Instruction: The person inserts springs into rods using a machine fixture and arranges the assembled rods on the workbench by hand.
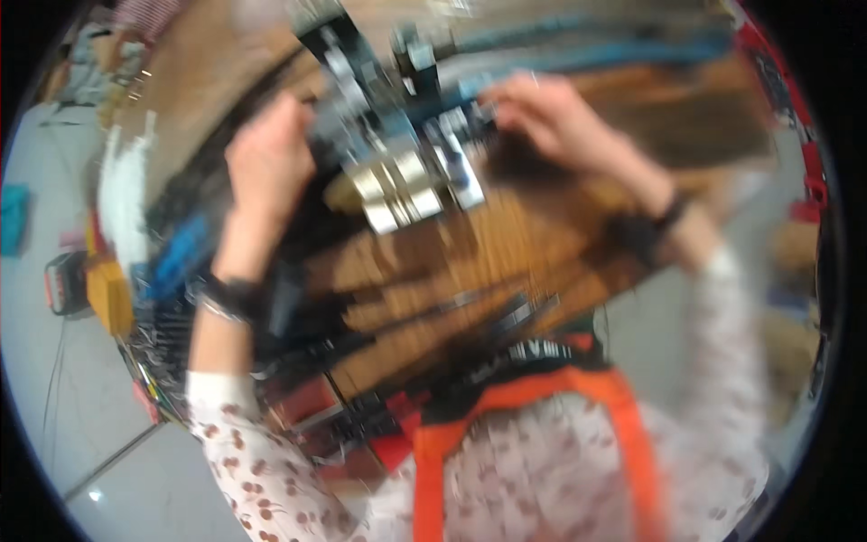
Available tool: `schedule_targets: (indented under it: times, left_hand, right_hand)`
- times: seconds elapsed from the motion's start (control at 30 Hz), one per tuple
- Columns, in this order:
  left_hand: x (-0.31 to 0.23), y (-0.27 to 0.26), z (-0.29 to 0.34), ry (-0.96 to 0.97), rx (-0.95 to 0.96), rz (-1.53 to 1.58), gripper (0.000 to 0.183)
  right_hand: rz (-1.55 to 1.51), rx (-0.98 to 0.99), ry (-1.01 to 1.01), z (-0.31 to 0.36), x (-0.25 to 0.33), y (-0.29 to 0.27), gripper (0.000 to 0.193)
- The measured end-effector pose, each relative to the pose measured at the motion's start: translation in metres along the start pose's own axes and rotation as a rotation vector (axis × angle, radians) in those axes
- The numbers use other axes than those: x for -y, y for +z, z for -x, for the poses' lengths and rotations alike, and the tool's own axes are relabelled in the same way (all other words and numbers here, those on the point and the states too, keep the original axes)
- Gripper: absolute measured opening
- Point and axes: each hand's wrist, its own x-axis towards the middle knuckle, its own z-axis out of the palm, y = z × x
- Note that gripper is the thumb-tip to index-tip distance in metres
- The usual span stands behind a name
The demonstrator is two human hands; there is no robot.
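The picture is smeared by motion. A metal device [397,172] with shiny pale-gold and silver blocks stands on the wooden bench, between my two hands. My left hand [271,154] is closed at its left side, and whatever lies inside the fingers is hidden. At the device's right side my right hand [546,113] has its fingers drawn together near a dark part, and I cannot make out what they grip. Behind the blocks rise dark upright parts [415,63] with bright faces.
Brown wooden bench [506,244] carries long dark tools along its near edge. Blue strips [623,54] lie at the far right. A blue object [181,257] and a white bundle [126,190] are at the left. A yellow thing [108,294] is near the tiled floor [54,379].
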Motion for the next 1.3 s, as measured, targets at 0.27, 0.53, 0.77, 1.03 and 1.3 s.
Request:
schedule_targets:
  times: [0.27, 0.53, 0.77, 1.03, 1.3]
  left_hand:
    - [0.082, -0.021, 0.026, 0.204, -0.169, -0.423, 0.022]
    - [-0.214, -0.063, 0.177, -0.047, 0.368, 0.338, 0.006]
    - [-0.226, -0.094, 0.182, -0.451, 0.465, 0.463, 0.05]
    - [-0.205, -0.108, 0.105, -0.154, 0.473, 0.267, 0.044]
    - [-0.083, -0.184, 0.041, -0.009, -0.191, -0.016, 0.031]
  right_hand:
    - [0.392, 0.517, -0.36, 0.126, 0.094, 0.017, 0.019]
    - [0.466, 0.551, -0.373, 0.132, 0.098, 0.024, 0.024]
    - [0.225, 0.052, -0.427, 0.088, 0.092, 0.023, 0.04]
    - [0.444, -0.139, -0.321, 0.108, 0.073, -0.021, 0.037]
    - [0.379, -0.352, 0.011, 0.092, -0.032, -0.056, 0.024]
